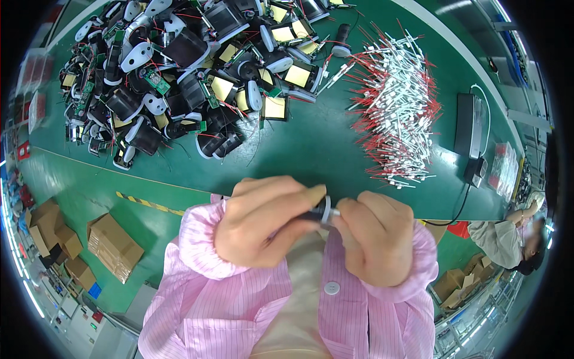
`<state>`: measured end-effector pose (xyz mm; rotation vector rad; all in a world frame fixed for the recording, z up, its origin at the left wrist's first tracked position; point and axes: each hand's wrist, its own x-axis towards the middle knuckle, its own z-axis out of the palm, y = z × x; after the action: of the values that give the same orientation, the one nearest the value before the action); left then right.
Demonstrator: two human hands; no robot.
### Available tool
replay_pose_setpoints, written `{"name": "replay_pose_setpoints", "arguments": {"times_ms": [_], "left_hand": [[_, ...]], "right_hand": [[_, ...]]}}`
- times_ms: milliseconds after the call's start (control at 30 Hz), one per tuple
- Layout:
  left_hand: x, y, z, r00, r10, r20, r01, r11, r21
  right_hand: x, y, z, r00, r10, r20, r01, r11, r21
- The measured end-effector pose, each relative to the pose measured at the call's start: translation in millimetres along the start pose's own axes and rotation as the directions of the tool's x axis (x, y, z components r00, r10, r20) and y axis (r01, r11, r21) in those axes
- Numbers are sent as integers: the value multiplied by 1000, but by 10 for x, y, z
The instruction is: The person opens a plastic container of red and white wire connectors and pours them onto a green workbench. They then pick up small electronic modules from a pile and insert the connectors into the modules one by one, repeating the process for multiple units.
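Close to my body, just off the table's near edge, my left hand (260, 222) grips a small black part (311, 215) with a pale grey rim. Most of that part is hidden by my fingers. My right hand (378, 236) meets it at the rim, thumb and fingertips pinched on a small whitish piece (335, 212), perhaps a connector; its kind is not clear. The right hand is slightly blurred. Beyond my hands, a heap of white connectors with red and white wires (400, 107) lies on the green table (299, 149).
A large pile of black housings (185, 48) with green circuit boards covers the far left. A single black cylinder (341, 37) stands between the heaps. At right are a black box (469, 125) with a cable and a clear plastic bag (502, 170). Cardboard boxes (113, 246) sit on the floor; a person (499, 242) is at right.
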<state>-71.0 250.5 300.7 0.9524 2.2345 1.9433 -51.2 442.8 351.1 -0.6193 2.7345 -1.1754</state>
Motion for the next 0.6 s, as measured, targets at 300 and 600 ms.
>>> {"name": "replay_pose_setpoints", "arguments": {"times_ms": [300,600], "left_hand": [[-211,-69,-228,937,17,-348,208,774,598],[-487,-437,-397,941,-39,-336,315,461,830]], "right_hand": [[182,575,-635,960,238,-149,-258,956,-136],[1368,2811,-1830,726,682,-91,-423,546,723]]}}
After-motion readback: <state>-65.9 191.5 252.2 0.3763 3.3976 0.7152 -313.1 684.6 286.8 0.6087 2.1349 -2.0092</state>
